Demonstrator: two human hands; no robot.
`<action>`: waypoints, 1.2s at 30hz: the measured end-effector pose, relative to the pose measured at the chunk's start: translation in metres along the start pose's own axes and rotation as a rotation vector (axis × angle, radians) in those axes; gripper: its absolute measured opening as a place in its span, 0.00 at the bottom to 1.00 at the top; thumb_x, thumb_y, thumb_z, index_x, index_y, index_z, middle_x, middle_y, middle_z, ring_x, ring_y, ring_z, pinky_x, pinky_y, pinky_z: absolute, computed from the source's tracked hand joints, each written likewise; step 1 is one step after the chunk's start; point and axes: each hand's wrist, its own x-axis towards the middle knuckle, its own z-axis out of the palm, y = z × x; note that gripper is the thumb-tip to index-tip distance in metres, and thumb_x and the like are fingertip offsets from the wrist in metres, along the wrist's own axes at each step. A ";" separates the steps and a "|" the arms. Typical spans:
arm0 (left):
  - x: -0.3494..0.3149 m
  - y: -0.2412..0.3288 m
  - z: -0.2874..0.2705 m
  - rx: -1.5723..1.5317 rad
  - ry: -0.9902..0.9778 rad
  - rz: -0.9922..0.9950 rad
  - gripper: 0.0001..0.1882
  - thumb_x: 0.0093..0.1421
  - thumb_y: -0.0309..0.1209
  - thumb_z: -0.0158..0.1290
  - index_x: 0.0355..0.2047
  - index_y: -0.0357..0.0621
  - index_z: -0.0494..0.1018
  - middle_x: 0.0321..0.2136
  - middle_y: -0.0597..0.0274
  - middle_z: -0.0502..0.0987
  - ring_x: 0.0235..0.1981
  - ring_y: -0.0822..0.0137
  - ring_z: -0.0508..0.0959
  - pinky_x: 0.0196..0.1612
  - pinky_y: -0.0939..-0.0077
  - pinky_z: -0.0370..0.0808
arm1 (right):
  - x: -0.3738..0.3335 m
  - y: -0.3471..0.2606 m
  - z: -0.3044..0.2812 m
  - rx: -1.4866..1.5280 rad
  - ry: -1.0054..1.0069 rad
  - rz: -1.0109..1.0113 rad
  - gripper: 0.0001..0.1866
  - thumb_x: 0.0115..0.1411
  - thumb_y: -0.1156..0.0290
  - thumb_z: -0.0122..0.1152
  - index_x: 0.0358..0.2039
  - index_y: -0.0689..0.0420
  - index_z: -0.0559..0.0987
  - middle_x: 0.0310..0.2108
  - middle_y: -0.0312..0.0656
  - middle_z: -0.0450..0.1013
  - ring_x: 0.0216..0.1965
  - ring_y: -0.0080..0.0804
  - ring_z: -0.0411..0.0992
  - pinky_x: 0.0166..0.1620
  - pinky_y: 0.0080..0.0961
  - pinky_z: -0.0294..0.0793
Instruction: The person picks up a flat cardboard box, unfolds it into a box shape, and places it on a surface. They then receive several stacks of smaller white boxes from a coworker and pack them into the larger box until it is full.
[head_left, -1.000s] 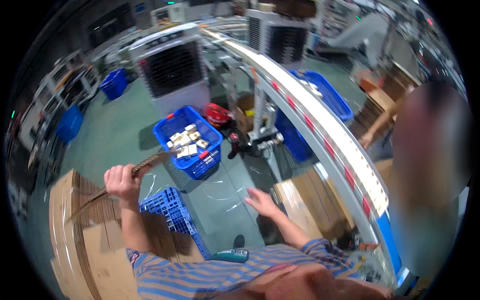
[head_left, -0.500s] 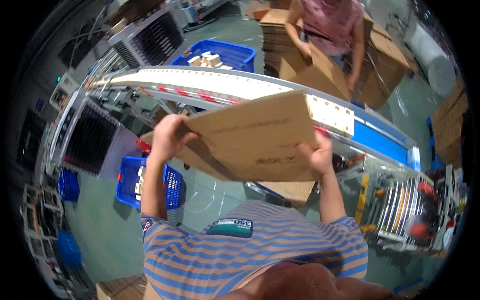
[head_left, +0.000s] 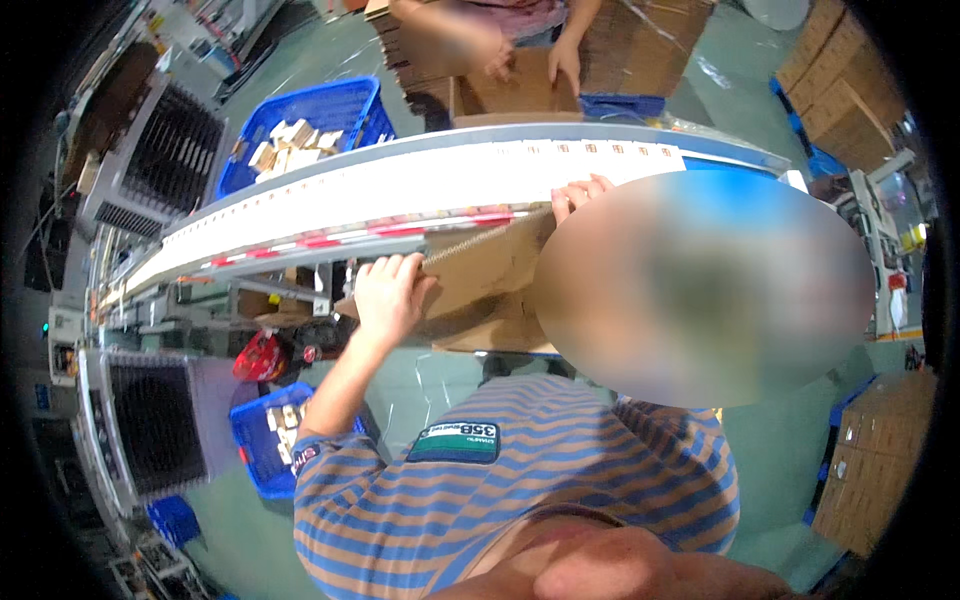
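Note:
A brown cardboard box (head_left: 480,285) stands open-sided between my hands, just on my side of the conveyor. My left hand (head_left: 390,300) is closed over its left upper edge, fingers curled round the cardboard. At the far edge of the box, the fingers of my right hand (head_left: 580,195) hook over the cardboard; a large blurred patch hides the rest of that hand, its forearm and the box's right side. Past the box runs the conveyor (head_left: 735,172), carrying a long row of white packs (head_left: 420,172) with small printed marks.
Across the conveyor, a co-worker's hands (head_left: 565,65) are at another open carton (head_left: 520,90). A blue crate (head_left: 365,105) of small packs stands behind the belt, and a second blue crate (head_left: 250,440) sits on the floor at left. Stacked cartons (head_left: 875,460) stand at right.
The cardboard has gone from a flat sheet to an opened-up shape and sits lower. My right hand has shifted to its far edge. The view has turned right, and the co-worker's carton has opened.

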 end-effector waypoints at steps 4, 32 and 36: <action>-0.028 0.021 0.002 0.045 0.076 -0.026 0.44 0.37 0.41 0.66 0.57 0.47 0.64 0.49 0.57 0.68 0.49 0.58 0.67 0.55 0.46 0.52 | 0.017 -0.016 -0.020 -0.097 -0.203 0.092 0.20 0.58 0.52 0.53 0.39 0.55 0.78 0.47 0.43 0.71 0.56 0.41 0.62 0.59 0.68 0.39; 0.006 0.033 0.114 -0.322 -0.049 0.758 0.11 0.46 0.34 0.54 0.30 0.42 0.75 0.39 0.52 0.75 0.43 0.54 0.71 0.45 0.59 0.66 | -0.109 -0.074 -0.098 0.275 -1.288 -0.671 0.44 0.56 0.40 0.49 0.54 0.72 0.61 0.57 0.66 0.53 0.55 0.61 0.60 0.56 0.42 0.62; 0.048 -0.010 0.063 0.003 0.417 0.535 0.15 0.46 0.33 0.57 0.37 0.48 0.74 0.42 0.60 0.70 0.44 0.59 0.69 0.50 0.53 0.60 | -0.079 -0.079 -0.033 0.384 -1.077 -0.449 0.37 0.54 0.40 0.51 0.50 0.62 0.70 0.54 0.53 0.63 0.57 0.51 0.58 0.57 0.49 0.57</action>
